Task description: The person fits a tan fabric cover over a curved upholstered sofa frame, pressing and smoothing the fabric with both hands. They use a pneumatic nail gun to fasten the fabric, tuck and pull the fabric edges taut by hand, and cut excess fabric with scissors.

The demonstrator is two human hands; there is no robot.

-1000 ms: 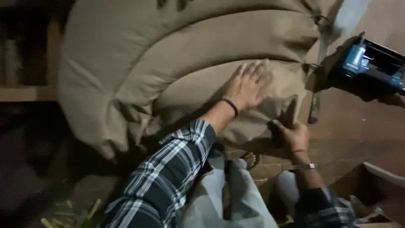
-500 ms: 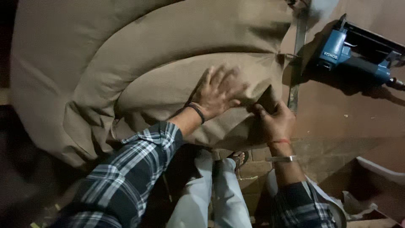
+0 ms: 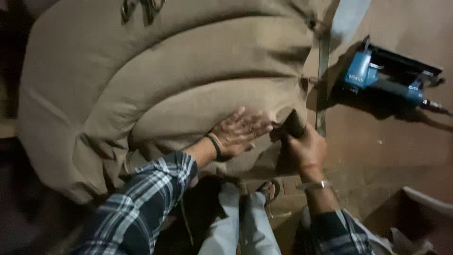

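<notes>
A large padded cushion covered in tan fabric (image 3: pixel 165 80) fills the upper left, with curved stitched ridges. My left hand (image 3: pixel 238 132) lies flat on its lower ridge, fingers spread, a dark band on the wrist. My right hand (image 3: pixel 306 146) is just to its right at the cushion's edge, closed on a pinched fold of the tan fabric (image 3: pixel 290 125). A thin bracelet and a red thread sit on my right wrist.
A blue pneumatic staple gun (image 3: pixel 387 78) lies on the brown wooden surface (image 3: pixel 387 146) at the upper right, its hose trailing right. A metal strip (image 3: pixel 322 80) runs along the cushion's right edge. My legs and a sandalled foot (image 3: pixel 270 189) are below.
My left hand slid right along the lower ridge toward my right hand. My right hand now pinches the fabric edge more tightly. The view has shifted a little.
</notes>
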